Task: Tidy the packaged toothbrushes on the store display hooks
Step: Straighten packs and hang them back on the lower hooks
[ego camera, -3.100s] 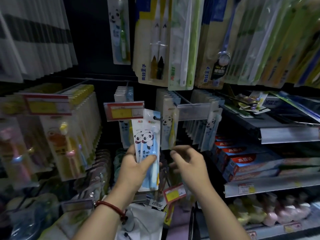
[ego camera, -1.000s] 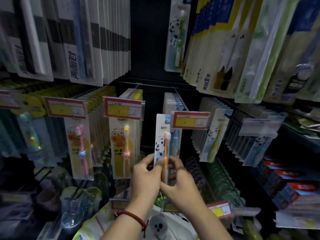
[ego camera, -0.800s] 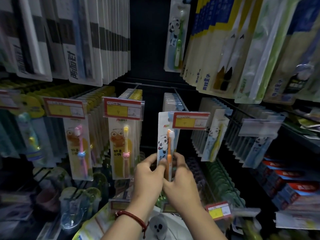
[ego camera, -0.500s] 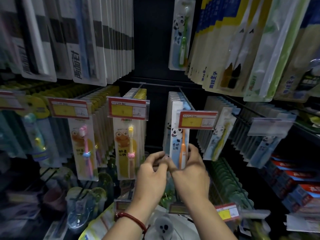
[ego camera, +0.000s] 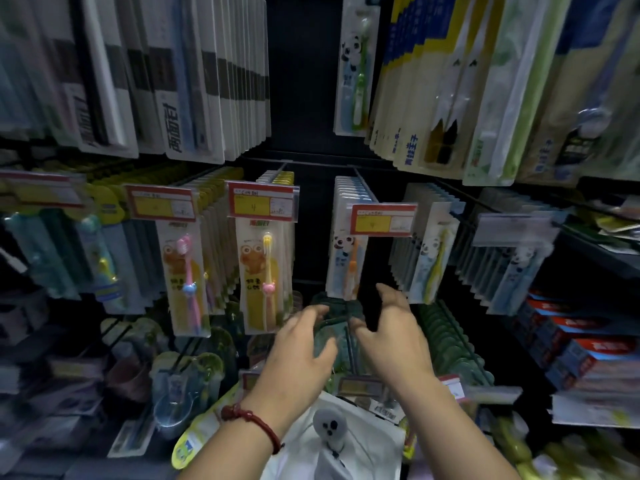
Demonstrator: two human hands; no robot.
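A panda-print pack with an orange toothbrush [ego camera: 347,268] hangs at the front of its hook row, just under a red and yellow price tag [ego camera: 382,220]. My left hand [ego camera: 301,348] and my right hand [ego camera: 394,334] hover below that pack, fingers loosely curled, holding nothing. Neither hand touches the pack. To the left hang frog-print packs, one with a yellow brush [ego camera: 265,278] and one with a pink brush [ego camera: 185,282].
More panda packs [ego camera: 431,261] fill hooks to the right. Long adult toothbrush packs [ego camera: 194,81] hang above on both sides. Green items [ego camera: 446,337] sit on lower hooks, and red and blue toothpaste boxes [ego camera: 575,344] line the right shelves.
Both hands held the panda pack and pushed it onto its hook under the price tag. They have let go and dropped below it; the pack now hangs free.
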